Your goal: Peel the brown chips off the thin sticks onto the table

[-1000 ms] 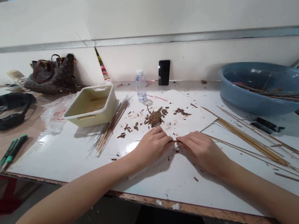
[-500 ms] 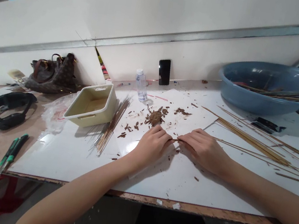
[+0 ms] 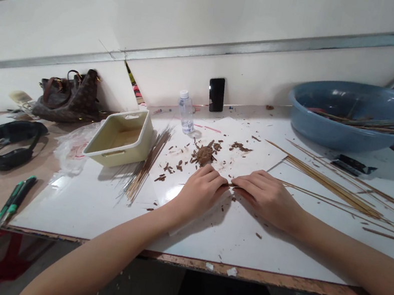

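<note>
My left hand (image 3: 204,185) and my right hand (image 3: 263,195) rest close together over the white board (image 3: 94,211). A thin brown stick (image 3: 230,185) shows in the small gap between them, and the fingers of both hands are closed on it. Most of its length is hidden under the fingers. Just beyond my left hand lies a lump of brown clay-like paste (image 3: 205,155) with crumbs around it. A bundle of thin tan sticks (image 3: 331,184) lies past my right hand.
A cream tub (image 3: 119,146) stands at left beside a bundle of thin wires or sticks (image 3: 148,167). Behind are a water bottle (image 3: 186,114) and a phone (image 3: 216,95). A large blue basin (image 3: 340,134) fills the back right. Cutters (image 3: 16,199) lie front left.
My right hand has shifted very slightly left, toward my left hand. Otherwise the hands, the stick and the things on the board look the same.
</note>
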Demonstrator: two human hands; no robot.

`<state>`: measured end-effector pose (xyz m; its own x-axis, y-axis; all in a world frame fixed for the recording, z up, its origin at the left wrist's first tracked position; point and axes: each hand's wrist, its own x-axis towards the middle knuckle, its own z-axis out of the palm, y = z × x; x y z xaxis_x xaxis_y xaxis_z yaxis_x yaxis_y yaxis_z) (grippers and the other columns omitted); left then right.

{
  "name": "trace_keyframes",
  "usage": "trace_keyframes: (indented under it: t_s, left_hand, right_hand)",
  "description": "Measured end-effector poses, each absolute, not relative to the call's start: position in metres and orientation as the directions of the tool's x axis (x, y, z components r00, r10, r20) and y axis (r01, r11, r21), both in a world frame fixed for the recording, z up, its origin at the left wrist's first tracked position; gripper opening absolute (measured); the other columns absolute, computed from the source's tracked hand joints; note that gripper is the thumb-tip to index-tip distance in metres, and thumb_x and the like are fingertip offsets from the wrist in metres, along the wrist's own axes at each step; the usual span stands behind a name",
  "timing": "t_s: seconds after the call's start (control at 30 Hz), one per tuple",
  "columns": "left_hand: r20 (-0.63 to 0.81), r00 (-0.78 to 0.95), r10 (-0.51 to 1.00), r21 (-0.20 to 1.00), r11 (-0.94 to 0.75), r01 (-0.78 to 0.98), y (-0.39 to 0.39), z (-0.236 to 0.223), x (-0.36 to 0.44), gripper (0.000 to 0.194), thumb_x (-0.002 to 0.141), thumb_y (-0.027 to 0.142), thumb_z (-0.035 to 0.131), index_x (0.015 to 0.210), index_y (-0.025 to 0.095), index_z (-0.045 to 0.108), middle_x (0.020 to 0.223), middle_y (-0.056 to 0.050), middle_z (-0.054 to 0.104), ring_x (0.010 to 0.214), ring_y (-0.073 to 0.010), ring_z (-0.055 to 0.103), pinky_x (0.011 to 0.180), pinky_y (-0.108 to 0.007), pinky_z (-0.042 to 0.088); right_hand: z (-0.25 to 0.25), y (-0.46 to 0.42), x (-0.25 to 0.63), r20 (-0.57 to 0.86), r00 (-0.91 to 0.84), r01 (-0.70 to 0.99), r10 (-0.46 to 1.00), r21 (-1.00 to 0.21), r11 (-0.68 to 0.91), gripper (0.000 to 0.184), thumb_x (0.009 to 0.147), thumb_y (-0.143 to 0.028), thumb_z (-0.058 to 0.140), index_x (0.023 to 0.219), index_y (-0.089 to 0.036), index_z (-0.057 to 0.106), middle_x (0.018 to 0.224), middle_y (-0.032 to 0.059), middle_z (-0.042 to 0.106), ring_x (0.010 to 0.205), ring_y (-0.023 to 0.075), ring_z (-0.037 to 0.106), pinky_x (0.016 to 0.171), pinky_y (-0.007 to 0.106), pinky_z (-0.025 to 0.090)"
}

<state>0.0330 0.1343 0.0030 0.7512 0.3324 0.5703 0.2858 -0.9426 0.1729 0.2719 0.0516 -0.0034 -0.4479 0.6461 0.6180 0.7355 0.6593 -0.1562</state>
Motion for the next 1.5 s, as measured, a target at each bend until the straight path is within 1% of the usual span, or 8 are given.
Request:
trace_keyframes:
  t_s: [0.23,0.4,0.6,0.67,0.87,1.2,1.33,1.5]
  left_hand:
    - [0.542,0.772,0.333,0.168,-0.942,0.289,0.1332,0.0037,0.0333,0.021,0.114,0.024,0.059,0.102,0.02,0.076,0.089,-0.008,0.077,0.092,-0.0264,0.067,0.083,-0.044,0.061]
    - [0.572,0.749,0.334,0.179,-0.942,0.283,0.1333,0.0031,0.0336,0.018,0.114,0.024,0.059,0.105,0.02,0.075,0.095,-0.008,0.079,0.094,-0.0266,0.067,0.084,-0.044,0.061]
    - [0.565,0.75,0.345,0.173,-0.938,0.301,0.133,0.0038,0.0336,0.022,0.115,0.024,0.057,0.101,0.02,0.074,0.088,-0.008,0.077,0.091,-0.0262,0.064,0.081,-0.043,0.059]
    - [0.575,0.742,0.346,0.173,-0.937,0.303,0.1332,0.0033,0.0337,0.021,0.115,0.023,0.058,0.102,0.02,0.073,0.09,-0.008,0.077,0.092,-0.0262,0.064,0.081,-0.043,0.059]
    - [0.574,0.744,0.342,0.14,-0.936,0.322,0.1343,0.0025,0.0335,0.022,0.114,0.021,0.057,0.098,0.019,0.071,0.094,-0.009,0.074,0.094,-0.0262,0.062,0.081,-0.042,0.058]
    - [0.635,0.699,0.328,0.117,-0.936,0.332,0.1373,-0.0008,0.0337,0.013,0.112,0.019,0.061,0.103,0.019,0.071,0.112,-0.012,0.073,0.109,-0.0288,0.061,0.088,-0.045,0.06]
    - [0.642,0.694,0.327,0.113,-0.935,0.336,0.1374,-0.0001,0.0334,0.016,0.112,0.018,0.061,0.099,0.018,0.07,0.109,-0.012,0.073,0.108,-0.0287,0.061,0.087,-0.045,0.061]
    - [0.644,0.697,0.314,0.109,-0.94,0.323,0.1377,0.0007,0.0334,0.012,0.111,0.016,0.062,0.104,0.017,0.071,0.112,-0.012,0.073,0.11,-0.0288,0.061,0.087,-0.044,0.062]
  right_hand:
    - [0.0033,0.0491,0.2685,0.612,-0.442,0.734,0.655,-0.173,0.657,0.018,0.114,-0.023,0.055,0.119,-0.022,0.072,0.098,0.0086,0.081,0.086,0.0267,0.073,0.085,0.045,0.055]
    - [-0.0007,0.0503,0.2692,0.624,-0.429,0.736,0.653,-0.178,0.653,0.015,0.114,-0.024,0.058,0.122,-0.022,0.07,0.103,0.0094,0.08,0.091,0.0275,0.073,0.089,0.046,0.056]
    - [-0.0024,0.0511,0.2701,0.621,-0.435,0.744,0.652,-0.16,0.648,0.013,0.112,-0.021,0.06,0.121,-0.02,0.07,0.101,0.0096,0.08,0.091,0.0283,0.074,0.086,0.046,0.055]
    - [-0.002,0.0511,0.2695,0.629,-0.427,0.745,0.649,-0.163,0.647,0.013,0.112,-0.021,0.061,0.122,-0.02,0.07,0.103,0.0099,0.08,0.093,0.0284,0.074,0.087,0.046,0.055]
    - [0.0001,0.051,0.2682,0.641,-0.412,0.752,0.648,-0.162,0.639,0.013,0.112,-0.02,0.06,0.118,-0.02,0.071,0.098,0.0094,0.08,0.088,0.0281,0.073,0.084,0.045,0.055]
    - [-0.0027,0.052,0.2704,0.647,-0.401,0.774,0.649,-0.139,0.617,0.013,0.112,-0.019,0.06,0.122,-0.02,0.069,0.102,0.0103,0.08,0.091,0.0286,0.074,0.085,0.045,0.058]
    - [-0.0033,0.0525,0.2714,0.646,-0.407,0.777,0.646,-0.126,0.616,0.012,0.112,-0.017,0.059,0.119,-0.019,0.068,0.097,0.0091,0.079,0.087,0.0274,0.073,0.083,0.045,0.058]
    - [-0.0058,0.0533,0.2736,0.643,-0.406,0.781,0.65,-0.126,0.612,0.012,0.111,-0.018,0.061,0.121,-0.019,0.069,0.1,0.0101,0.08,0.089,0.0283,0.074,0.084,0.045,0.058]
